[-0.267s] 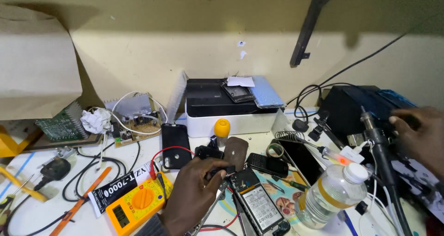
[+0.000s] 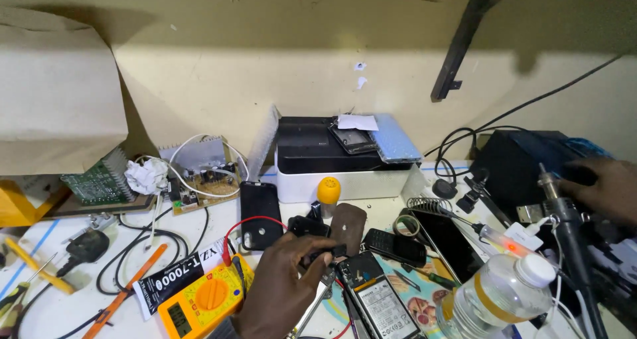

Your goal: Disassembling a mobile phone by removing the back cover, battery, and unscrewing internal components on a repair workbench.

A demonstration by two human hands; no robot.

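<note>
At centre front of the cluttered counter [image 2: 40, 312], the left hand [image 2: 282, 289] lies closed, thumb and fingers pinching a small dark part [image 2: 325, 254] that sits just above an opened phone [image 2: 378, 299] and beside a brown phone back cover [image 2: 347, 227]. Judged light, rigid and probably fragile (likely a plastic or electronic piece), it is best held by its edges, lightly, as it looks smooth enough to slip. Its shape and underside are covered by the fingers, so its kind cannot be told. Right hand [image 2: 607, 187]: at the frame's right edge, resting on a black case [image 2: 517, 163] near an upright soldering tool [image 2: 564, 223]; its grip is partly cut off, and whether it is spread or pressed together cannot be told. Nearby: yellow multimeter [image 2: 202, 299], clear plastic bottle [image 2: 501, 296], black-and-white printer [image 2: 332, 160]. Wrist and forearm fall below the frame.
</note>
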